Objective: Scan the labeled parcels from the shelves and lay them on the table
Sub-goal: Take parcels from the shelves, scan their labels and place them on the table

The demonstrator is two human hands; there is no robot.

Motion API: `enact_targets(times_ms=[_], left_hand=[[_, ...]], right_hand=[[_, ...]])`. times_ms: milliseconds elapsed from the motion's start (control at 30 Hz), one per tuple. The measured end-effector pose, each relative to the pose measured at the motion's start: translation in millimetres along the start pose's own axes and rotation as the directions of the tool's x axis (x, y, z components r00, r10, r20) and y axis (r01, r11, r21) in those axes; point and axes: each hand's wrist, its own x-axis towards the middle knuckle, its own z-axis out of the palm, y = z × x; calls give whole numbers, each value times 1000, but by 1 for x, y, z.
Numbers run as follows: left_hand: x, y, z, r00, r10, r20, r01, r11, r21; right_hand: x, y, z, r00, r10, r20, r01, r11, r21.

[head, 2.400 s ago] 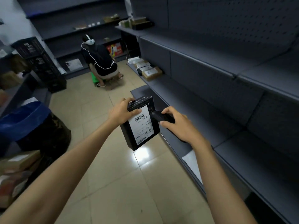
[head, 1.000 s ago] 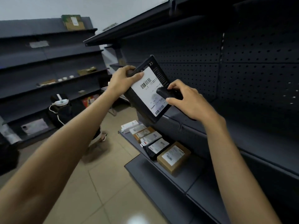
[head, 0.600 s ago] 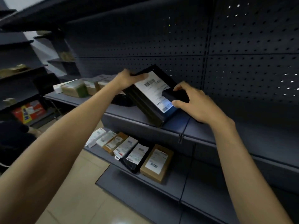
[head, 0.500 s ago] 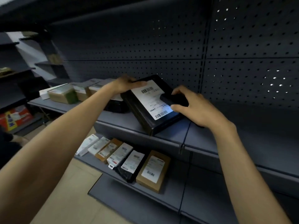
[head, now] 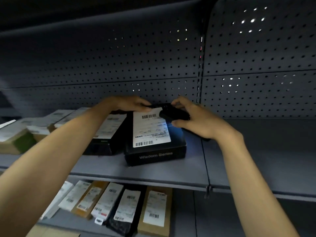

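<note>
A black box (head: 154, 151) marked "Wisdom Series", with a white barcode label on top, lies flat on the grey middle shelf (head: 145, 173). My left hand (head: 131, 104) rests on the box's far left corner, fingers on its top edge. In my right hand (head: 196, 120) I grip a black handheld scanner (head: 172, 113), held over the label's upper right; a bluish glow falls on the box top beneath it. Another black labeled box (head: 106, 134) sits just left of it, touching.
Several labeled parcels, brown and pale, line the middle shelf at left (head: 20, 134). The lower shelf holds a row of labeled packets and brown boxes (head: 119, 206). A perforated back panel (head: 239, 65) rises behind. The shelf right of the black box is bare (head: 256, 151).
The black box came up from waist height, tilted, and now lies flat on the middle shelf. Both hands stayed with it, the scanner still over the label. My view turned toward the shelving.
</note>
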Motion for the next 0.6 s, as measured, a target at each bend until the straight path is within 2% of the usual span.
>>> enact_targets(times_ms=[233, 367, 533, 600], left_hand=[[12, -4, 0, 972, 235, 11, -235, 970, 67], [-6, -2, 7, 927, 350, 133, -369, 913, 173], [-38, 5, 30, 884, 419, 209, -457, 870, 184], [-47, 12, 46, 879, 433, 200, -473, 846, 247]], right_hand=[[-10, -38, 30, 981, 158, -115, -172, 977, -125], [-27, -69, 51, 953, 215, -214, -250, 956, -153], [-62, -96, 69, 909, 271, -317, -338, 924, -180], [-77, -102, 74, 885, 296, -360, -379, 907, -185]])
